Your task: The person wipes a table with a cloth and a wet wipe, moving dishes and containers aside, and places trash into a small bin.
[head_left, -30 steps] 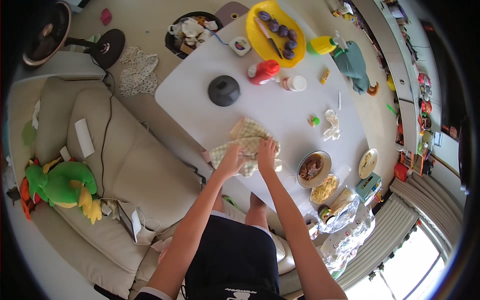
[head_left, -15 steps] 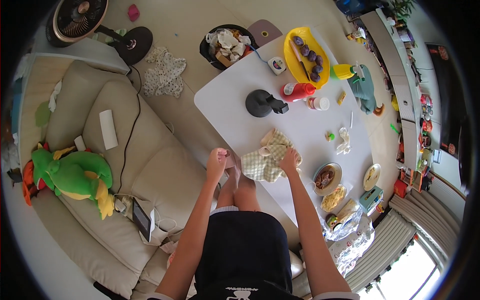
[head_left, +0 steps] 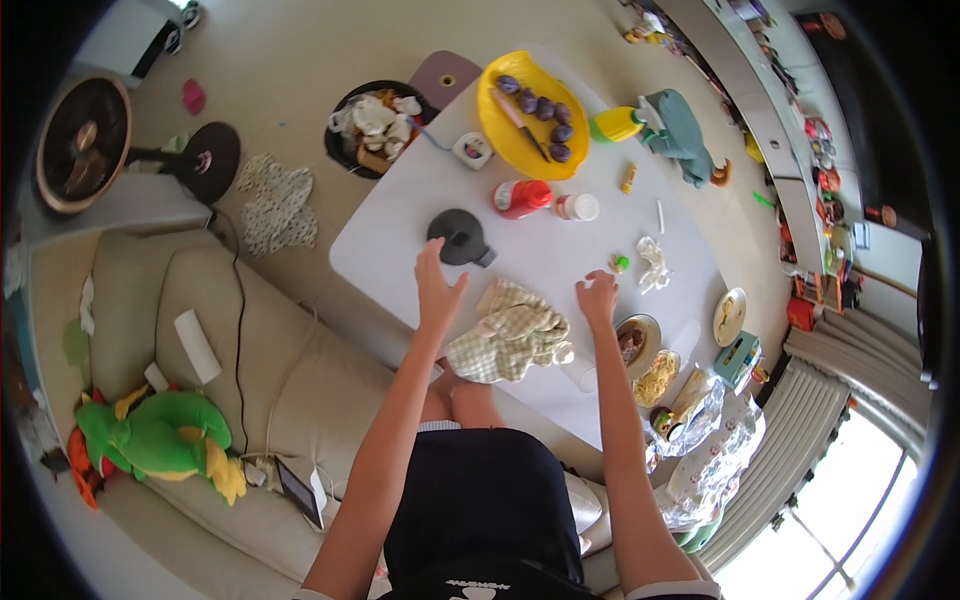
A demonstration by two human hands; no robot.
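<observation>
Spread wide and empty at the left hand (head_left: 438, 292), near the black stand (head_left: 462, 236); half curled and seemingly empty at the right hand (head_left: 599, 299). Poised on either side of a checked cloth (head_left: 510, 335), rumpled at the near edge of the tabletop (head_left: 390, 245). Probably light, soft and limp; best gripped by opposite edges.

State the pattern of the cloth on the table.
The cloth has cream and pale green checks; head view.

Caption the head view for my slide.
Left hand and right hand, both off the crumpled checked cloth, flank it at the white table.
</observation>
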